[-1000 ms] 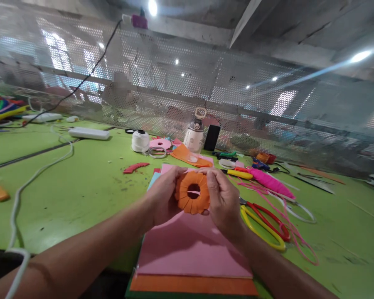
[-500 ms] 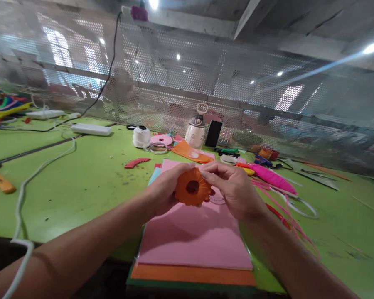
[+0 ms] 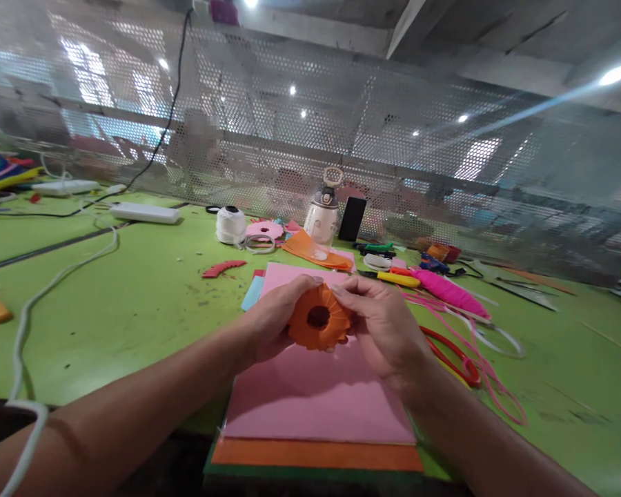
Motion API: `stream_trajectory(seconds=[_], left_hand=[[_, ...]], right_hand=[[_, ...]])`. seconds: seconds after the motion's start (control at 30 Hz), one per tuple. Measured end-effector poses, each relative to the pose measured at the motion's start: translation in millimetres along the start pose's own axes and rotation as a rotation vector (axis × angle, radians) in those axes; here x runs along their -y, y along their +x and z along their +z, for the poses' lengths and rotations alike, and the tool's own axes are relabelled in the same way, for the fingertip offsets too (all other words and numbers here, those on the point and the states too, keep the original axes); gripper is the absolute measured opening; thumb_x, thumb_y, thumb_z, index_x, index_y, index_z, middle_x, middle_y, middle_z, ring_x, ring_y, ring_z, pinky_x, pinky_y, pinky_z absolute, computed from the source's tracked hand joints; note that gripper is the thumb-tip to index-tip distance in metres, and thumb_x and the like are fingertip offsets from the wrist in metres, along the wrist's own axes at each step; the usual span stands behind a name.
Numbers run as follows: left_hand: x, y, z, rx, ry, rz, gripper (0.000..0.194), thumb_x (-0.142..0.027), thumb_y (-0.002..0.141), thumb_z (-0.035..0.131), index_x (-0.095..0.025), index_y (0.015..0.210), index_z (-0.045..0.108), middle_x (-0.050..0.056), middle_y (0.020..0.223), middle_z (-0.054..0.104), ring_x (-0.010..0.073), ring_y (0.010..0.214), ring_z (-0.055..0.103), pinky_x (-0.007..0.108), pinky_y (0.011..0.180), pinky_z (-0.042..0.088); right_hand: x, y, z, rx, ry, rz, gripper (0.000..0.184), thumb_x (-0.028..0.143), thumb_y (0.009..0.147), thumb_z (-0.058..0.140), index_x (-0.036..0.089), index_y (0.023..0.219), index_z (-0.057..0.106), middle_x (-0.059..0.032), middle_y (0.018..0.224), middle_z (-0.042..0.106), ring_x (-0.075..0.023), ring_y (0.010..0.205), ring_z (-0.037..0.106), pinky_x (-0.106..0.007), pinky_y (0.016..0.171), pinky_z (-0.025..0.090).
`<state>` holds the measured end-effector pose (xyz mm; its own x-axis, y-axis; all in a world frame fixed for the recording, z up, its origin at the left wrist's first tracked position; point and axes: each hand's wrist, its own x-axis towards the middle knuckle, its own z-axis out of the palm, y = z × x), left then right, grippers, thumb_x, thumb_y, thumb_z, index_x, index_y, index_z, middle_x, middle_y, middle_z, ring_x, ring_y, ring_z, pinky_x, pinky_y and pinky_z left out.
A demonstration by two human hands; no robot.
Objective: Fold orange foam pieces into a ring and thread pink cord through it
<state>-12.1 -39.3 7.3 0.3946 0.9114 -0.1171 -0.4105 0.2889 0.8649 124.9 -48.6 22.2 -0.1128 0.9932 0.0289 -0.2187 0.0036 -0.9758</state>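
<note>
Both of my hands hold an orange foam ring with cut petals (image 3: 318,317) in front of me, above a stack of foam sheets. My left hand (image 3: 272,319) wraps its fingers round the ring's left and back side. My right hand (image 3: 380,324) pinches the ring's right edge with thumb and fingers. The top sheet of the stack is pink (image 3: 315,386), with an orange sheet (image 3: 315,455) showing under its near edge.
Red and yellow scissors (image 3: 452,355) lie right of my right hand, beside pink cord (image 3: 445,290). Further back stand a white thread spool (image 3: 230,224), a small bottle (image 3: 321,217) and a black phone (image 3: 352,218). A white cable (image 3: 56,283) crosses the green table (image 3: 124,317). Perforated mesh wall behind.
The ring has tilted and turned a little in my hands, and my right fingers have shifted along its right edge. My head has moved slightly, so the table sits a bit lower left.
</note>
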Motion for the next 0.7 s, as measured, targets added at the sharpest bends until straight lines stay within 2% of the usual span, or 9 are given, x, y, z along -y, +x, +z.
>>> stream_trajectory(seconds=[0.1,0.23,0.33,0.43,0.6,0.7], left_hand=[[1.4,1.5,-0.6,0.001,-0.023,0.009,0.019,-0.031,0.080,0.052,-0.014,0.078,0.060,0.007,0.070,0.067,0.0196,0.057,0.064,0.032,0.053,0.053],[2.6,2.5,0.5,-0.057,-0.084,0.002,0.014,-0.028,0.078,0.053,-0.015,0.076,0.059,0.006,0.068,0.066,0.0206,0.058,0.065,0.031,0.051,0.053],[3.3,2.6,2.5,-0.077,-0.118,0.008,0.014,-0.028,0.077,0.053,-0.015,0.076,0.059,0.007,0.070,0.067,0.0203,0.058,0.065,0.033,0.053,0.054],[4.3,2.8,4.0,-0.062,-0.122,0.011,0.015,-0.028,0.077,0.053,-0.015,0.074,0.059,0.006,0.068,0.067,0.0187,0.055,0.063,0.031,0.050,0.052],[6.5,3.7,6.0,-0.066,-0.126,-0.004,0.015,-0.027,0.077,0.051,-0.015,0.071,0.058,0.004,0.062,0.064,0.0177,0.050,0.061,0.027,0.044,0.048],[7.1,3.7,7.4,-0.055,-0.136,0.004,0.015,-0.026,0.077,0.050,-0.015,0.071,0.058,0.004,0.062,0.065,0.0178,0.050,0.061,0.027,0.043,0.049]], right_hand=[[-6.1,0.7,0.5,-0.034,-0.045,-0.061,0.026,0.036,0.065,0.073,0.018,0.061,0.055,0.0046,0.055,0.048,-0.0075,0.044,0.037,-0.022,0.039,0.026],[-13.0,-0.7,4.1,-0.110,-0.217,-0.331,0.021,0.036,0.074,0.067,0.018,0.069,0.059,0.0017,0.068,0.053,-0.0108,0.058,0.046,-0.025,0.053,0.039],[-14.3,-2.5,6.0,-0.130,-0.320,-0.447,0.019,0.036,0.080,0.062,0.018,0.074,0.058,0.0011,0.070,0.053,-0.0127,0.064,0.049,-0.026,0.060,0.042],[-15.4,-2.2,6.0,-0.129,-0.311,-0.436,0.018,0.035,0.081,0.061,0.019,0.073,0.057,0.0009,0.069,0.053,-0.0127,0.063,0.049,-0.026,0.059,0.042],[-17.4,-1.0,7.5,-0.149,-0.170,-0.293,0.017,0.032,0.076,0.064,0.019,0.069,0.056,0.0002,0.067,0.052,-0.0123,0.059,0.046,-0.024,0.052,0.042],[-15.8,-2.2,9.4,-0.158,-0.082,-0.254,0.017,0.032,0.072,0.067,0.019,0.067,0.057,0.0004,0.067,0.053,-0.0116,0.058,0.046,-0.023,0.050,0.041]])
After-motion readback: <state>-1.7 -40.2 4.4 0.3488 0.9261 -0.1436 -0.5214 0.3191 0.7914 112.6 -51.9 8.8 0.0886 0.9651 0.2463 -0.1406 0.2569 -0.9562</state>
